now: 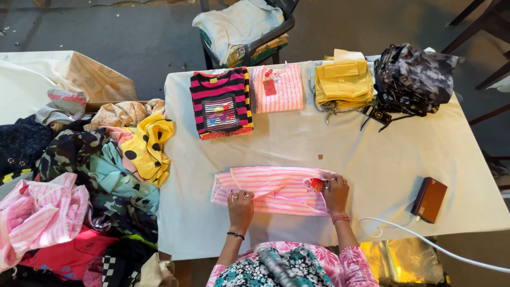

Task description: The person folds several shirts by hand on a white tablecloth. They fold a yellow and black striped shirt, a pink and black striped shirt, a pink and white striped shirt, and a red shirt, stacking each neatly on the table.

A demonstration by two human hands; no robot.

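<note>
White-clothed table point(297, 143) on a dark concrete floor, seen from above; all places below are given rel. to this table.

At the near edge, centre, lies a pink-and-white striped garment point(273, 188), spread flat, partly folded w/ the long edges turned in. Left hand point(240, 204) rests on its near-left part, fingers flat and slightly spread, pressing the cloth, not pinching. Right hand point(336, 192) is on the garment's right end, fingers curled at a small red tag point(317, 184); can't tell whether it actually grips the tag or just the fabric beside it.

Done so far, judging by the layout: along the far edge sit four finished stacks, left to right: black-and-magenta striped top point(221, 103), folded pink striped piece point(277, 87) of the same kind as the one in hand, yellow stack point(343, 79), grey camo stack point(411, 77). All neat, squared.

Left to do, as it looks: the piece in hand is about half folded, still long and not squared. Off the table's left side is a big unsorted heap point(79, 191): yellow polka-dot item point(149, 146), camo, teal, more pink stripes. So lots remains, prob. well under half done.

Also: brown power bank point(429, 199) near the right edge w/ white cable point(425, 239) running off the near side; chair point(247, 29) w/ cream cloth beyond the far edge; cardboard box point(98, 79) off far left.
</note>
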